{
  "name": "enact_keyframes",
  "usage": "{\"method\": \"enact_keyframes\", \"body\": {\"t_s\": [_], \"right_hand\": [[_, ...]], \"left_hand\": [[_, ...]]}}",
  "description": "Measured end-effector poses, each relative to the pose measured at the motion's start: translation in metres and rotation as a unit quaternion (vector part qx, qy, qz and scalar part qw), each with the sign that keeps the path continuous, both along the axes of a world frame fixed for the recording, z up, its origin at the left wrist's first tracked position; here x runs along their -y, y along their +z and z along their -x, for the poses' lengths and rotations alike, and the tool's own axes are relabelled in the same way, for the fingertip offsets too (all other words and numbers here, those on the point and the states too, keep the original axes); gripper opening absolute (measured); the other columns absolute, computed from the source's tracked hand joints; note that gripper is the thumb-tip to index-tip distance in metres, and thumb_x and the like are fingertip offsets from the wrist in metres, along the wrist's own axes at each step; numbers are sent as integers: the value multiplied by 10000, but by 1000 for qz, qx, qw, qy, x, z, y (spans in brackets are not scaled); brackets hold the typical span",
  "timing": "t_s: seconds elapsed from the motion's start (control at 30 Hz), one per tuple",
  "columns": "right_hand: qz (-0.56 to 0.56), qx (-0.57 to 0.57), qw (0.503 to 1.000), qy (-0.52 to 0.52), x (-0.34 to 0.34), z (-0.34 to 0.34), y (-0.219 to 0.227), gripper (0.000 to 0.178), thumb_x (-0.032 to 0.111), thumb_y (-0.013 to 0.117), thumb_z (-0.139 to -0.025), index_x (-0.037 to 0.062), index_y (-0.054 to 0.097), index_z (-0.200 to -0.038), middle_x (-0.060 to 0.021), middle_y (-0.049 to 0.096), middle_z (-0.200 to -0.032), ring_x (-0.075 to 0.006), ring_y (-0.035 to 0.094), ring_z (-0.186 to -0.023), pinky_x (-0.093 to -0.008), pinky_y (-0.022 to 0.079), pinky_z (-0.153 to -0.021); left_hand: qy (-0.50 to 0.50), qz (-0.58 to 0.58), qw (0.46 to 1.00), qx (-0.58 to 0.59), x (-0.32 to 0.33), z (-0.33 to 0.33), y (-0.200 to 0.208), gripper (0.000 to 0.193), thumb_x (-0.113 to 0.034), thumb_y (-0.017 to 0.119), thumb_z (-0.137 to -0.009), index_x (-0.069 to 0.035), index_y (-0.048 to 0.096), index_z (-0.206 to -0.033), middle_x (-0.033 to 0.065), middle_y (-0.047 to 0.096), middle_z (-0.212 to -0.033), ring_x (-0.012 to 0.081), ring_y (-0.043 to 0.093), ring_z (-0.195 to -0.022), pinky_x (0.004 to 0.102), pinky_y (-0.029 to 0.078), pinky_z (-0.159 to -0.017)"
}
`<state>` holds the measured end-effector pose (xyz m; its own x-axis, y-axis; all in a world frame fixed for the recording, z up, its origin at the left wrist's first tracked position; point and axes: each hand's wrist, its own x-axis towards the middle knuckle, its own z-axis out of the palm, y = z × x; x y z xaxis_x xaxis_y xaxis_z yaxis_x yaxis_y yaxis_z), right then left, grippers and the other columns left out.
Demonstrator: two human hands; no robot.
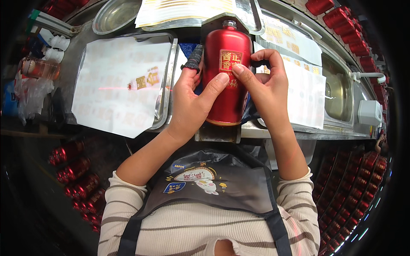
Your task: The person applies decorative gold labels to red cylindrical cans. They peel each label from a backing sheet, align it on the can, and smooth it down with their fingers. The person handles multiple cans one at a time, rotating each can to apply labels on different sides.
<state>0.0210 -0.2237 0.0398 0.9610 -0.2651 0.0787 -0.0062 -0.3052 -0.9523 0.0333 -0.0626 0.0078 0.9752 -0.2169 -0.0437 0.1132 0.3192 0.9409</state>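
A glossy red bottle (226,104) lies in front of me, its neck pointing away, on a narrow metal stand (218,133). Gold lettering and a square gold-framed decal (229,60) mark its upper face. My left hand (190,100) grips the bottle's left side, thumb along the front; a dark knitted cover (193,58) wraps a fingertip. With its thumb on the bottle at the decal's lower edge, my right hand (271,85) holds the right side, fingers bent. Some fingertips are hidden behind the bottle. Dark blue cloth shows beneath it.
On the left, a white sheet with one gold-and-red decal (145,80) covers a metal tray (164,109). More decal sheets (303,94) lie at right beside a sink (339,91) with a tap. A round metal bowl (114,17) stands behind. Many red bottles (356,187) are stacked around.
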Motion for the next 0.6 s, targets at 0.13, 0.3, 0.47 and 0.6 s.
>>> {"method": "enact_keyframes", "body": {"t_s": [0.13, 0.3, 0.47, 0.6], "right_hand": [[-12, 8, 1000, 5, 1, 0, -5, 459, 246, 811, -817, -24, 535, -1065, -101, 603, -1018, -61, 533, -621, -230, 452, -558], [-10, -1, 1000, 15, 3, 0, -6, 458, 236, 801, -823, -24, 527, -1082, -106, 591, -1037, -67, 543, -664, -229, 461, -579], [-75, 4, 997, 13, 1, -1, -5, 461, 241, 802, -821, -21, 528, -1084, -92, 586, -1031, -59, 508, -654, -222, 444, -569], [-23, 12, 1000, 11, 0, -2, -6, 449, 235, 799, -826, -19, 528, -1077, -84, 582, -1021, -52, 478, -614, -215, 426, -548]], "left_hand": [[-8, -7, 1000, -9, -1, 0, 0, 390, -194, 731, -921, 34, 549, -1180, 127, 673, -1105, 137, 648, -1007, 287, 532, -869], [5, -2, 1000, 15, 0, -1, -4, 362, -192, 727, -925, 28, 552, -1153, 130, 674, -1098, 130, 650, -995, 274, 537, -847], [-2, 25, 1000, -12, 2, -7, 5, 340, -188, 711, -938, 35, 553, -1139, 127, 674, -1091, 120, 650, -981, 257, 539, -826], [-28, -8, 999, -19, 0, -8, 6, 422, -130, 630, -981, 46, 492, -1340, 147, 629, -1259, 153, 625, -1117, 289, 502, -967]]}}
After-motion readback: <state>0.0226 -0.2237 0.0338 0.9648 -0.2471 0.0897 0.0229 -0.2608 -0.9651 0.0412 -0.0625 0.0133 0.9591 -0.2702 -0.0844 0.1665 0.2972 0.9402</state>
